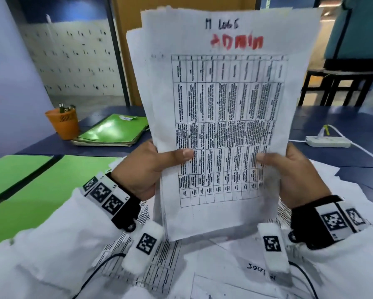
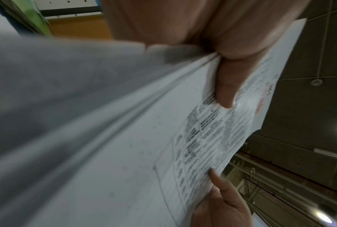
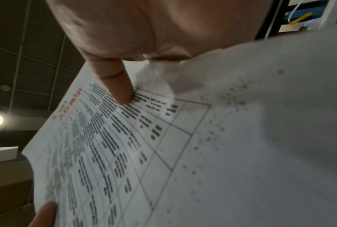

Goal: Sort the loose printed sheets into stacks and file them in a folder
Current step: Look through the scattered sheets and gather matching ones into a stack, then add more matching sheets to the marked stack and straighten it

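I hold a stack of printed sheets (image 1: 224, 104) upright in front of me; the top sheet has a table and a red "ADMIN" mark. My left hand (image 1: 151, 169) grips the stack's left edge, thumb on the front. My right hand (image 1: 289, 169) grips the right edge the same way. The left wrist view shows my left thumb (image 2: 226, 86) pressed on the stack (image 2: 125, 138). The right wrist view shows my right thumb (image 3: 115, 83) on the printed table (image 3: 125, 145). More loose sheets (image 1: 224, 266) lie on the table below. An open green folder (image 1: 30, 186) lies at the left.
A pile of shut green folders (image 1: 112, 130) sits at the back left beside an orange cup (image 1: 63, 121) with small items. A white power strip (image 1: 328, 141) and cable lie at the right on the dark blue table (image 1: 332, 117). Black benches stand behind.
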Tool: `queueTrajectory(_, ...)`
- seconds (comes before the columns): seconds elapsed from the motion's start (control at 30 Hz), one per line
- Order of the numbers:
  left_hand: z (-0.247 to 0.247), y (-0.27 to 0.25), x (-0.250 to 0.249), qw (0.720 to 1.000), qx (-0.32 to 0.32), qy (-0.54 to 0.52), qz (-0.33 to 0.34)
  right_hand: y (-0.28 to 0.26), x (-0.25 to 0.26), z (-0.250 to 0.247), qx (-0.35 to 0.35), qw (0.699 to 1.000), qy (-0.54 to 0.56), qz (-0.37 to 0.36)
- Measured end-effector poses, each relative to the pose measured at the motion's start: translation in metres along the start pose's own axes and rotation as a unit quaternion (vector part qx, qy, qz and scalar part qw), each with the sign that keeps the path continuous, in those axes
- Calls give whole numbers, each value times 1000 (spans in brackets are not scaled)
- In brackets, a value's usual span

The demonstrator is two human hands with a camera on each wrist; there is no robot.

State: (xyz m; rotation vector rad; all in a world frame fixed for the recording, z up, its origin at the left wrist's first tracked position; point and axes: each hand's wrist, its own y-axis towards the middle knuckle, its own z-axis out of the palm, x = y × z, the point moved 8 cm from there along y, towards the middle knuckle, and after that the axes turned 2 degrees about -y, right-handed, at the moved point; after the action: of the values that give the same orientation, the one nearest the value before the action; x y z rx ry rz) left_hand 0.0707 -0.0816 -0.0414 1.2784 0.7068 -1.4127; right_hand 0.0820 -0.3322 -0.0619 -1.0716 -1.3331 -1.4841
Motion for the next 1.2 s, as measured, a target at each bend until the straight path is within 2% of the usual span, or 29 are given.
queueTrajectory(0.1,5,-1,-4,1000,13,11,8,2,6,-6,-6,998,67,-7)
queueTrajectory(0.2,4,0,-8,999,-2,29,22,-3,21,-6,-25,998,14,-57)
queueTrajectory(0.3,-2,1,-13,994,-49,86,51,-11,35,-4,-55,993,-53,-93)
queueTrajectory(0.4,-8,-1,-26,964,-125,209,109,-20,49,4,-55,983,-116,-133)
queueTrajectory(0.5,-10,-12,-47,929,-201,258,175,-36,70,17,-62,970,-146,-182)
queueTrajectory(0.57,-6,-23,-60,915,-218,264,215,-47,81,23,-73,966,-136,-207)
queueTrajectory(0.7,-10,-34,-49,935,-185,235,190,-53,76,31,-28,973,-141,-179)
queueTrajectory(0.8,-17,-32,-28,954,-160,202,155,-54,75,31,-27,971,-165,-170)
queueTrajectory(0.9,-13,-30,-25,959,-150,183,157,-53,78,41,-16,968,-177,-176)
queueTrajectory(1.0,-9,-25,-31,956,-161,181,166,-50,79,44,-42,957,-212,-193)
queueTrajectory(1.1,-16,-23,-30,953,-204,149,168,-52,80,37,-95,947,-221,-212)
queueTrajectory(1.2,-22,-27,-10,963,-210,117,121,-53,68,35,-74,957,-232,-155)
